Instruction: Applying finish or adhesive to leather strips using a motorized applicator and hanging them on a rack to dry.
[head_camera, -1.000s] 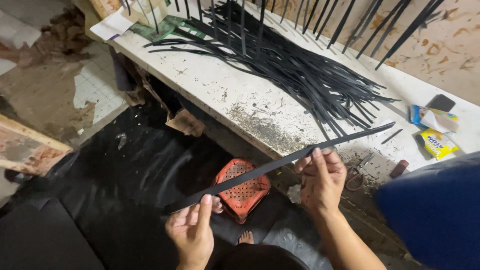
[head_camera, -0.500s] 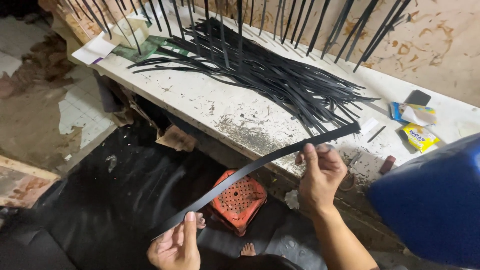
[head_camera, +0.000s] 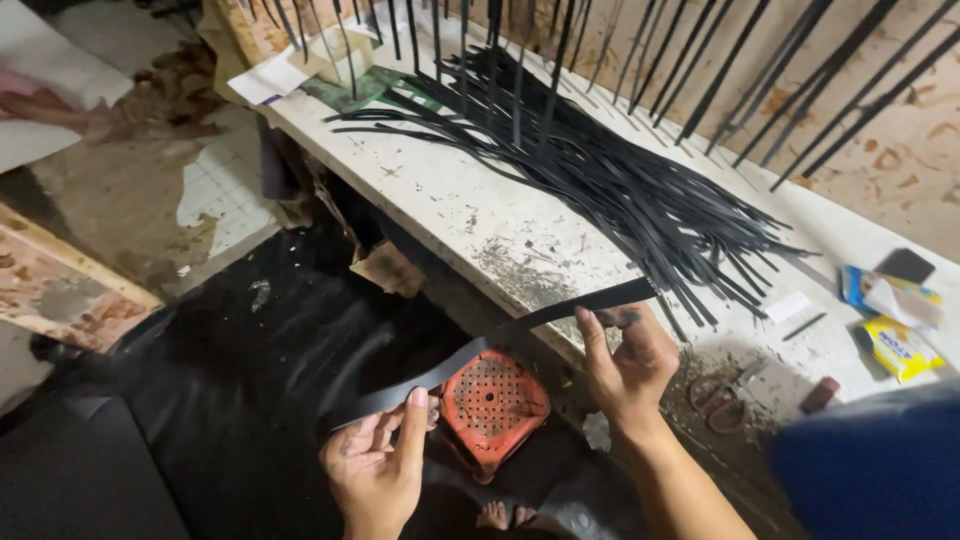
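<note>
Black and rubbery, the long strip (head_camera: 500, 345) is sagging in a shallow bend between my two hands, which are working well apart. I am pinching its lower end with my left hand (head_camera: 378, 468), thumb lying flat along it, and gripping its upper end with my right hand (head_camera: 628, 362), fingertips closed on the strip just at the bench edge. Below the strip, between my hands, a red perforated stool (head_camera: 494, 398) is standing on dark sheeting. Beyond my right hand, a fanned heap of similar strips (head_camera: 620, 190) is lying on the white bench (head_camera: 440, 190), with scissors (head_camera: 715, 392) just to that hand's right. Handling this well, I judge, means keeping both pinches firm and pulling evenly so the strip is running flat, not twisting.
</note>
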